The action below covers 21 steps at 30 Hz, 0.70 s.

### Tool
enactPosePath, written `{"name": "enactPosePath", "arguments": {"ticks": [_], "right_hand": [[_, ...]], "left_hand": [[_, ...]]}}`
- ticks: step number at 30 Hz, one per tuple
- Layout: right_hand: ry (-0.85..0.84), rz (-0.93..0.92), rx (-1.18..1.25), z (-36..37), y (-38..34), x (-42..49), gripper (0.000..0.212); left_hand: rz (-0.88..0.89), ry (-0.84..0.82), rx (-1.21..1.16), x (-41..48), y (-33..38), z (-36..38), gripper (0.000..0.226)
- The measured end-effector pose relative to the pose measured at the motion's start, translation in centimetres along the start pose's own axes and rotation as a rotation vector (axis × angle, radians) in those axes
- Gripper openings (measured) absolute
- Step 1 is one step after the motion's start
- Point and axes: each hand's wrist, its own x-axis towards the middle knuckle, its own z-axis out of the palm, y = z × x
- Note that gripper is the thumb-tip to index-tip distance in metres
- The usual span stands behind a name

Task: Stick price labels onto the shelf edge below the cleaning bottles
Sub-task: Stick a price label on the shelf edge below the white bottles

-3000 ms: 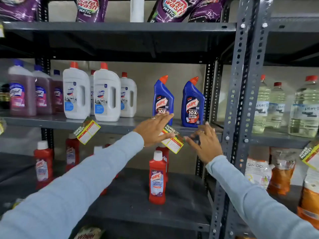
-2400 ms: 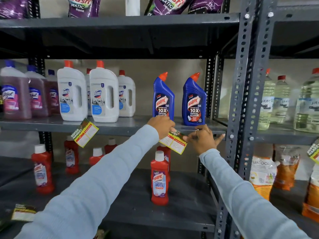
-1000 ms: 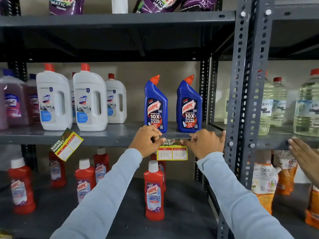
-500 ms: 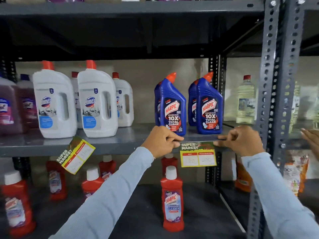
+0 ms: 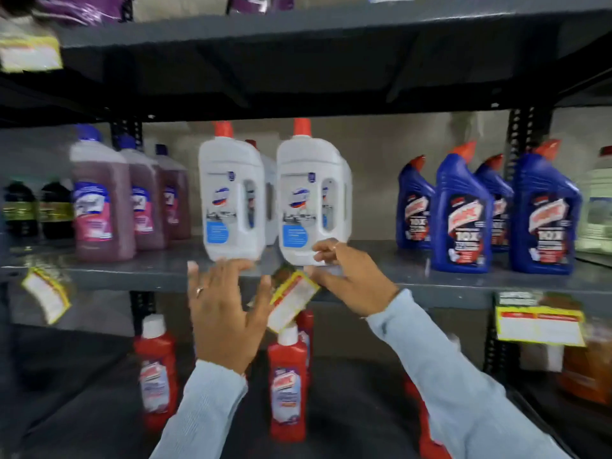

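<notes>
Reaching toward the grey shelf edge (image 5: 139, 278), both hands are working at a tilted price label (image 5: 290, 301) hanging just below the two white bottles (image 5: 231, 200).

- Left hand (image 5: 223, 313): fingers spread wide, palm facing the shelf, thumb touching the label's left side; a ring is showing on one finger.
- Right hand (image 5: 347, 276): fingers curled, tips closing toward the label's upper right corner; blur is hiding whether they are actually pinching it.
- Second label (image 5: 46, 298): hanging crooked at the far left of the same edge, below the purple bottles (image 5: 102, 203).
- Third label (image 5: 539, 324): sitting level at the right, below the blue bottles (image 5: 460, 213).
- Red bottles (image 5: 286, 385): standing on the shelf underneath.
- Sleeves: pale blue, both arms.
</notes>
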Motion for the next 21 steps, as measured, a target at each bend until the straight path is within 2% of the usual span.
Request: {"name": "enactPosePath", "arguments": {"ticks": [2, 4, 7, 9, 12, 15, 21], "right_hand": [[-0.096, 0.078, -0.069, 2.3, -1.7, 1.8, 0.039], [-0.127, 0.132, -0.213, 3.4, -2.9, 3.1, 0.038], [-0.11, 0.178, -0.357, 4.4, -4.0, 4.1, 0.031], [-0.092, 0.193, -0.431, 4.8, -4.4, 4.0, 0.026], [-0.084, 0.191, -0.571, 5.5, -4.9, 4.0, 0.024], [-0.084, 0.222, -0.614, 5.3, -4.9, 4.1, 0.019], [-0.108, 0.304, -0.465, 3.6, -4.3, 3.0, 0.015]], "left_hand": [[-0.055, -0.057, 0.153, -0.8, -3.2, -1.8, 0.032], [-0.06, -0.195, 0.195, -1.0, -5.2, -2.6, 0.039], [0.039, -0.398, 0.215, -0.2, -6.7, -2.3, 0.04], [0.084, -0.468, 0.166, 0.5, -6.5, -1.1, 0.04], [-0.007, -0.509, 0.055, 1.4, -6.4, 0.0, 0.033], [-0.013, -0.523, 0.063, 1.8, -6.5, 0.3, 0.024], [-0.014, -0.514, 0.015, 2.7, -6.2, -1.2, 0.019]]}}
